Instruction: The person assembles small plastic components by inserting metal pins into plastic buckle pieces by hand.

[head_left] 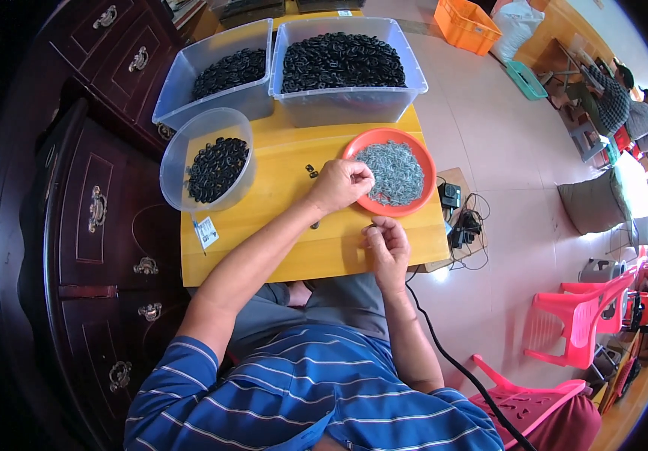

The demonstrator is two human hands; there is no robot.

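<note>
My left hand (pixel 336 186) reaches over the near left rim of an orange-red plate (pixel 430 174), its thumb and fingers pinched together. Whatever lies between those fingertips is too small to make out. Small silvery metal pieces (pixel 393 171) are heaped in the plate. Closer to my body, my right hand (pixel 388 252) is raised over the table's near edge, fingers curled and closed at the tips. A tiny dark bit seems to show there, but I cannot tell its kind. A few small black oval pieces (pixel 312 171) lie by my left wrist, partly covered by it.
On the yellow table (pixel 279 252) stand a round clear tub (pixel 170 184) and two rectangular clear bins (pixel 350 105), all holding black pieces. Dark drawers (pixel 87 225) rise at left. Cables (pixel 470 225) and a black device lie right of the table, near pink chairs (pixel 575 308).
</note>
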